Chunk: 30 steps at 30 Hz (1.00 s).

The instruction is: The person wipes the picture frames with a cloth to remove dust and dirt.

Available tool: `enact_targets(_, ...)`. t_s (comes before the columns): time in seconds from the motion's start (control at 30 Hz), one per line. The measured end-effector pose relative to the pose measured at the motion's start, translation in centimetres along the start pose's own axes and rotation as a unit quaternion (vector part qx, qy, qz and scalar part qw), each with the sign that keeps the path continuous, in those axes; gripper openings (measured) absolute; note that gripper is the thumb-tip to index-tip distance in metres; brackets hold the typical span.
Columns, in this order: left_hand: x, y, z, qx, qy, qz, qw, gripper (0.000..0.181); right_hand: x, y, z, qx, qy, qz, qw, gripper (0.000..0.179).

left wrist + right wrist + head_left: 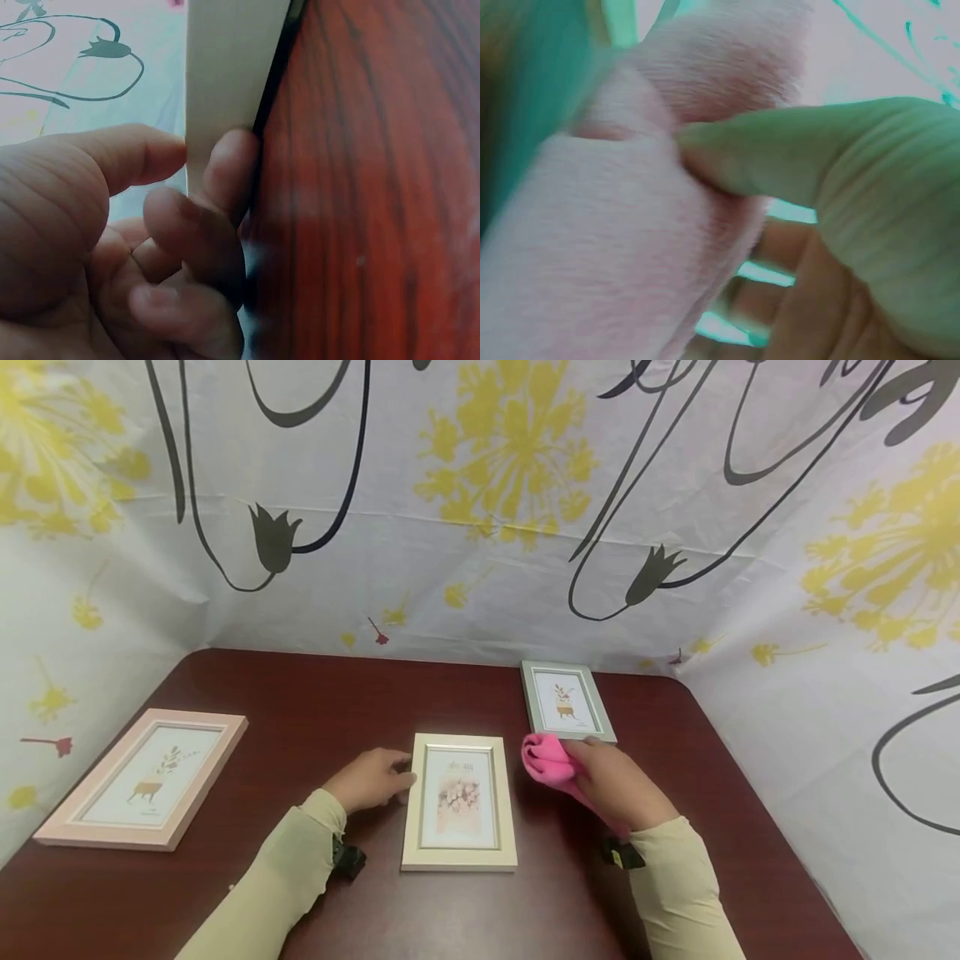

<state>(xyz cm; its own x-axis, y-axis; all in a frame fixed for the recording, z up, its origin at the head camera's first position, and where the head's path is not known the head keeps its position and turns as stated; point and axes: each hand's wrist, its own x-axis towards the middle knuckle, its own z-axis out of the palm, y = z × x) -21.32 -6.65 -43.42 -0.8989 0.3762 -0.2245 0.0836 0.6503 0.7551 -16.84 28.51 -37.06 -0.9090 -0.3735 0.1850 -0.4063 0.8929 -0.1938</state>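
A cream picture frame [459,858] with a pale floral print lies face up in the middle of the table. My left hand [373,778] is at its left edge; in the left wrist view the thumb [146,154] touches one edge of the frame's side [229,67] and a fingertip lies at the other, pinching it. My right hand [618,783] grips a folded pink cloth [550,762] to the right of that frame. Up close, the right thumb [761,146] presses into the fuzzy cloth [607,240].
On the left lies a pink picture frame [202,777] with a plant print. A grey-green picture frame [534,697] lies at the back right, just beyond my right hand. Patterned white fabric [465,593] surrounds the dark red-brown table [322,693] at the back and sides.
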Motion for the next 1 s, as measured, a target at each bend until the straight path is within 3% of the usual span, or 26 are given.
enact_targets(0.17, -0.3, 0.4, -0.1, -0.004, 0.002, -0.007, 1.0, 0.05, 1.7, -2.6, 0.4, 0.015, 0.062, -0.022, 0.9977, 0.031)
enact_targets(0.3, -0.5, 0.7, -0.2, 0.002, 0.001, -0.009, 1.0, 0.051, 3.3, -4.6, 1.8, -0.003, 0.134, -0.024, 0.9907, 0.038)
enact_targets(0.37, -0.6, 0.7, -0.2, 0.004, 0.0, -0.01, 0.9999, 0.051, 3.8, -5.3, 2.6, -0.011, 0.148, -0.023, 0.9887, 0.04)
enact_targets(0.43, -0.5, 0.7, -0.2, 0.007, -0.001, -0.011, 0.9999, 0.052, 4.3, -5.8, 3.4, -0.017, 0.134, -0.024, 0.9906, 0.04)
enact_targets(0.63, -0.4, 0.9, 0.0, 0.003, -0.004, -0.018, 0.9998, 0.051, 4.4, -6.0, 5.0, -0.04, 0.007, -0.035, 0.9986, 0.043)
enact_targets(1.0, -0.6, 1.0, 0.0, -0.003, -0.003, -0.027, 0.9996, 0.052, 4.2, -6.0, 5.3, -0.036, -0.02, -0.039, 0.9984, 0.042)
